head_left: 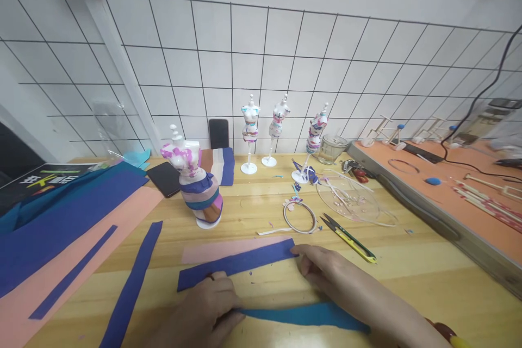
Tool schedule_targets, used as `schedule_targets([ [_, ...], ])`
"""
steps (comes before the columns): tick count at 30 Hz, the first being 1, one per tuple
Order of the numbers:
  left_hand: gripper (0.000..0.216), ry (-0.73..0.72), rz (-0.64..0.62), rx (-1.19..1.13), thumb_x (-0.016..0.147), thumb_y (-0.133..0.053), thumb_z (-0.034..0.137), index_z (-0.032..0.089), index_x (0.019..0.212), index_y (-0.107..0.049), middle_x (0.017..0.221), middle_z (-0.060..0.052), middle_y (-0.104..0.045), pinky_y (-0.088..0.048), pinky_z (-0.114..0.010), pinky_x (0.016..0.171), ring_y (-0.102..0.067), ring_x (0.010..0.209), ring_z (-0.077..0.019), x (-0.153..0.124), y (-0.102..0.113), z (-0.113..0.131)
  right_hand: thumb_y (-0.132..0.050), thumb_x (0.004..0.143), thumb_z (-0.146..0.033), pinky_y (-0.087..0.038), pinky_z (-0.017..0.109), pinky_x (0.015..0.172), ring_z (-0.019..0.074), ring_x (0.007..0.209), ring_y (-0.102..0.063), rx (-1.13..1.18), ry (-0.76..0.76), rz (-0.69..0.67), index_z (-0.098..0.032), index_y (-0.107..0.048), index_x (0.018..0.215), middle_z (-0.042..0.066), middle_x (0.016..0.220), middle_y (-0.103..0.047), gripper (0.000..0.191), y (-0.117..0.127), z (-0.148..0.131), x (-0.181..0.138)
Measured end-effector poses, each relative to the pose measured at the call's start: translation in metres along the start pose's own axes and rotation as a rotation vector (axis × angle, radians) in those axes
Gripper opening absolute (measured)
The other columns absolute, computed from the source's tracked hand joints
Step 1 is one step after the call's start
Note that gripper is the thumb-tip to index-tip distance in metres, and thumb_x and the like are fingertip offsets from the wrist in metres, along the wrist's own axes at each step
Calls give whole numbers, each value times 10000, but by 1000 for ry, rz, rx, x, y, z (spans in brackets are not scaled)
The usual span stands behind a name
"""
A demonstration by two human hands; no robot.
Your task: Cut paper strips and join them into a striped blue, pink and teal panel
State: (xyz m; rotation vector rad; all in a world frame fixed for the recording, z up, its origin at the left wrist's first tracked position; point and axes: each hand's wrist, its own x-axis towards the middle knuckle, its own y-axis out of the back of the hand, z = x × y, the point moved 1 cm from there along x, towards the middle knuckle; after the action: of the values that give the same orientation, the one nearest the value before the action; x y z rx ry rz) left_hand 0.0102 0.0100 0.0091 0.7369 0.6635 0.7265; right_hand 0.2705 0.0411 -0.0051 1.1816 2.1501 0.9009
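Note:
A blue-purple fabric strip [253, 259] lies slantwise on the table, partly over a pale pink strip [228, 247]. My right hand [322, 269] pinches its right end between thumb and forefinger. At its lower left edge, the curled fingers of my left hand [216, 304] grip the same strip; the fingertips are partly hidden. A teal piece [305, 315] reaches from beside my left thumb to under my right forearm. Behind the strips stands a small white dress-form mannequin [185, 157], its lower body wrapped in blue, pink, teal and brown bands.
Three smaller mannequins [250, 125] stand by the tiled wall. Yellow-handled thread snips [350, 242], a metal ring [300, 217] and a glass jar [332, 149] are on the right. Further blue strips [132, 288] and coloured sheets [73, 228] cover the left. An orange-topped surface [468, 196] borders the right.

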Motion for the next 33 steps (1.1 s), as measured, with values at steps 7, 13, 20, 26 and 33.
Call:
schedule_targets([
  [7,217,-4,13,-44,864,-506,117,236,929,-675,961,36,-703,-378,-280,898,-577,929,-160,3,2,0,-401,852,-99,-420,241,668,142,734,-551,-69,6,-8,-221,-511,850,-6,810,-573,164,-4,0,-4],
  [13,231,-23,30,-93,868,-496,124,257,915,-680,969,42,-702,-385,-273,869,-573,927,-159,0,1,1,-318,898,-103,-433,267,812,168,919,-566,-12,-6,-6,-256,-517,998,22,989,-595,270,-5,-7,-9],
  [20,226,6,19,-113,870,-500,132,258,917,-682,959,43,-690,-382,-253,846,-557,937,-156,-1,4,4,-376,913,-174,-414,240,646,146,735,-518,-3,-25,2,-229,-453,821,1,831,-567,131,4,-6,-10],
  [26,265,-13,30,-136,871,-498,133,304,961,-679,962,58,-682,-372,-254,857,-557,940,-147,-2,0,-1,-358,897,-153,-358,231,579,124,656,-469,-9,-78,20,-223,-381,748,-30,728,-519,167,6,-5,-5],
  [33,218,5,34,-128,868,-503,143,261,909,-682,954,42,-682,-385,-247,840,-558,929,-149,-3,3,2,-421,801,-82,-374,239,603,131,674,-501,-73,-58,15,-217,-415,754,-17,764,-546,143,-1,0,-4],
])
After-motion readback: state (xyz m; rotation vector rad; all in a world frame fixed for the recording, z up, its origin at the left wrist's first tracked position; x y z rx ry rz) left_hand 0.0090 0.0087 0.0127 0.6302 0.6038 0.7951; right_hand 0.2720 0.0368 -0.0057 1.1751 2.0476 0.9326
